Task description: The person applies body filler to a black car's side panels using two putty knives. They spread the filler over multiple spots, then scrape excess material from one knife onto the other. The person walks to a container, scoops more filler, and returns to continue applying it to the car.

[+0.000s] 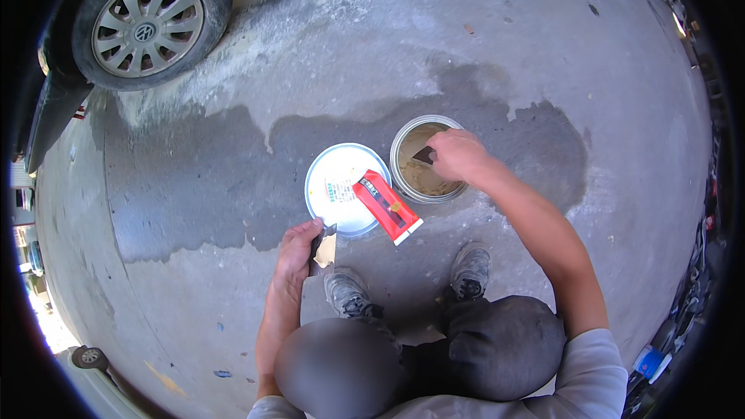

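My right hand (pixel 459 157) reaches into a round metal can (pixel 395 173) of beige putty (pixel 421 178). Its fingers are closed on a dark scraper (pixel 424 155) whose blade meets the putty. At the left, my left hand (pixel 295 248) grips the dark handle of a flat spreading knife (pixel 324 253) with a beige smear on its face. Beside the can lies a round white lid (pixel 324 178) with a blue rim. A red tube (pixel 388 208) rests partly across the lid's right side, its pale end toward my feet.
A car wheel (pixel 147 27) with a silver hubcap stands at the far left. Dark wet patches (pixel 209 178) stain the concrete floor (pixel 543 54). My shoes (pixel 471 270) are just below the can. Another car (pixel 93 376) shows at the lower left; clutter lines the right edge.
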Demonstrator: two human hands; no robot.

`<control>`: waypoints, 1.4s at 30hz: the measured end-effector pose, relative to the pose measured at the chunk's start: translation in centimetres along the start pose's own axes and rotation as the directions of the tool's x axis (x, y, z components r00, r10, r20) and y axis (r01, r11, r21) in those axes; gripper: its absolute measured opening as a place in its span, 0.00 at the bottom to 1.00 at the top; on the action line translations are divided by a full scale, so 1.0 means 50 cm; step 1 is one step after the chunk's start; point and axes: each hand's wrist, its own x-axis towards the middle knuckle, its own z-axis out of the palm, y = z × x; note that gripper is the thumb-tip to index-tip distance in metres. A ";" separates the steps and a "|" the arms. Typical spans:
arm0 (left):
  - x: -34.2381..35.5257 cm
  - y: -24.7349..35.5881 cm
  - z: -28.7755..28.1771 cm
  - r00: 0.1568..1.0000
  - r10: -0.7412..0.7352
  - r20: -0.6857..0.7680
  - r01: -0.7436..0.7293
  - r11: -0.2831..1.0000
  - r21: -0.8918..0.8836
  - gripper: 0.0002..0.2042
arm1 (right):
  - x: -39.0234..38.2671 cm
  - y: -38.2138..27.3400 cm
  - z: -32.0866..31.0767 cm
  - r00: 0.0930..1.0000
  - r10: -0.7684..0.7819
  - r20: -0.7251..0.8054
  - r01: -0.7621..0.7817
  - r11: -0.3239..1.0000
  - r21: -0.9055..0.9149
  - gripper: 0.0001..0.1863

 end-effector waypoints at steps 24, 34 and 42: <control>0.102 0.030 0.208 0.994 -0.027 0.105 -0.015 0.924 0.381 0.13 | -0.241 0.088 -0.201 0.877 0.192 -0.441 0.257 0.588 0.767 0.13; 0.096 0.043 0.270 0.950 0.240 0.201 -0.278 0.351 0.894 0.22 | -0.254 0.087 -0.179 0.844 0.182 -0.504 0.314 0.593 0.741 0.13; 0.073 0.084 0.237 0.987 0.027 0.155 -0.097 0.881 0.464 0.12 | -0.271 0.080 -0.184 0.820 0.107 -0.562 0.390 0.614 0.686 0.13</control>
